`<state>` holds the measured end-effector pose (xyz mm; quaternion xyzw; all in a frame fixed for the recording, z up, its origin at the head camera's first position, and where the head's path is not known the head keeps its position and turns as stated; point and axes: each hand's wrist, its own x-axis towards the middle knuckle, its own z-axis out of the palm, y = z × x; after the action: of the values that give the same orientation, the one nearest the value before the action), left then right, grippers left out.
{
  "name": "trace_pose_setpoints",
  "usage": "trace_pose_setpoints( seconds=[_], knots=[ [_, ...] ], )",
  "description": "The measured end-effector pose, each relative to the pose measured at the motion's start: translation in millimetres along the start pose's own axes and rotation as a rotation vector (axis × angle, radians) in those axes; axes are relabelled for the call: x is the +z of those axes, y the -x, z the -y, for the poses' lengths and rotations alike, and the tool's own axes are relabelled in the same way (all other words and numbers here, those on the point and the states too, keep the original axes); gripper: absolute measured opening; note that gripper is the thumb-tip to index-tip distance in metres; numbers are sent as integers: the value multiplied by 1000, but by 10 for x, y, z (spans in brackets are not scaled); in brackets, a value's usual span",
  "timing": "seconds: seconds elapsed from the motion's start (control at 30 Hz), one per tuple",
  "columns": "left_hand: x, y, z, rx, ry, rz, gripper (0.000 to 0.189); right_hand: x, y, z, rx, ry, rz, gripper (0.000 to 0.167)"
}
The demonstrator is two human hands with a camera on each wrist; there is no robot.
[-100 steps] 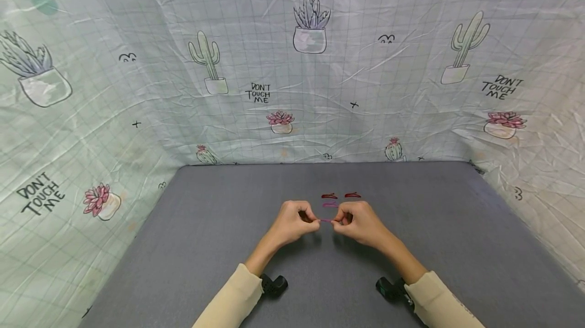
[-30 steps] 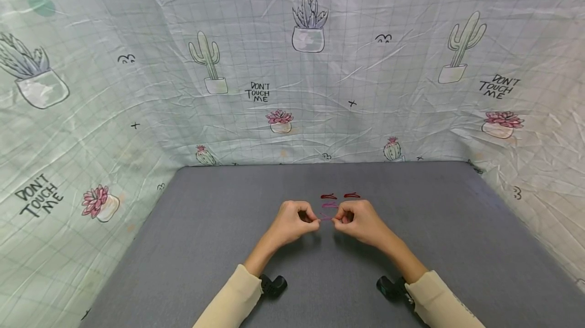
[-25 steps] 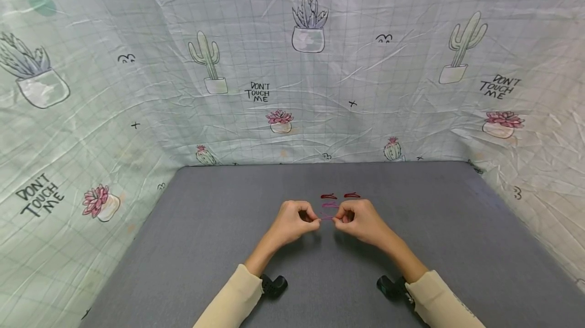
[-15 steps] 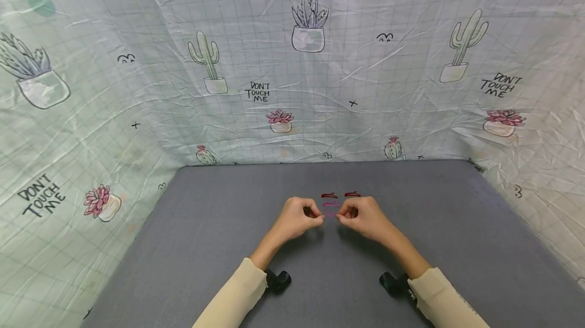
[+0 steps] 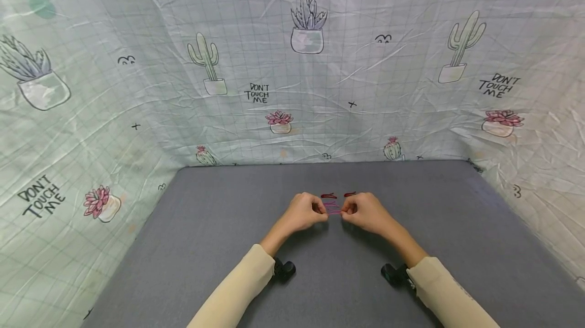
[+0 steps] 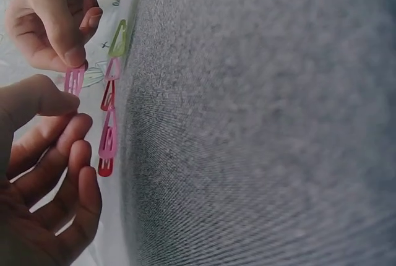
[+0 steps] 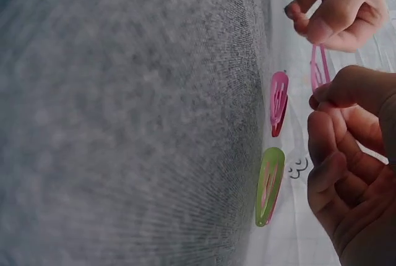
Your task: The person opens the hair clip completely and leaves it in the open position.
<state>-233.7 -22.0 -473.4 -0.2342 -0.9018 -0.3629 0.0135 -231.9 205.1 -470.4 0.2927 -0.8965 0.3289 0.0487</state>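
Note:
Between my hands is a pink snap hair clip (image 5: 335, 211), held by its two ends above the grey table. My left hand (image 5: 305, 212) pinches one end with thumb and index finger; its other fingers are loosely bent in the left wrist view. The opposite end is pinched by my right hand (image 5: 369, 212). In the right wrist view the held clip (image 7: 320, 71) shows its slim frame and inner tongue; whether it is snapped flat is hard to tell. Beyond it lie another pink clip (image 5: 329, 204) and two red clips (image 5: 328, 196), one partly behind the right hand.
A green clip (image 7: 270, 185) lies with the others in the wrist views; the right hand hides it from the head view. The grey table (image 5: 219, 247) ends against a cactus-print sheet (image 5: 256, 54). A black camera (image 5: 285, 270) sits on each wrist.
Both hands have moved slightly away from the body and to the right, with the pink clip between them. The right hand now covers more of the right-hand red clip.

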Motion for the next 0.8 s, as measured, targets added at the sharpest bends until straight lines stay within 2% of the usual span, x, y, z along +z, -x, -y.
trace_pose_setpoints(
  seconds=[0.27, 0.57, 0.8],
  knots=[
    [37, -21, 42, -29, -50, 50, 9, 32, -30, 14, 64, 65, 37, 7],
    [56, 6, 45, -72, -64, 47, 11, 77, -53, 40, 160, 130, 72, 7],
    [56, 13, 46, -91, -57, 48, 11, 89, -52, 71, 214, 138, 103, 10]
  ],
)
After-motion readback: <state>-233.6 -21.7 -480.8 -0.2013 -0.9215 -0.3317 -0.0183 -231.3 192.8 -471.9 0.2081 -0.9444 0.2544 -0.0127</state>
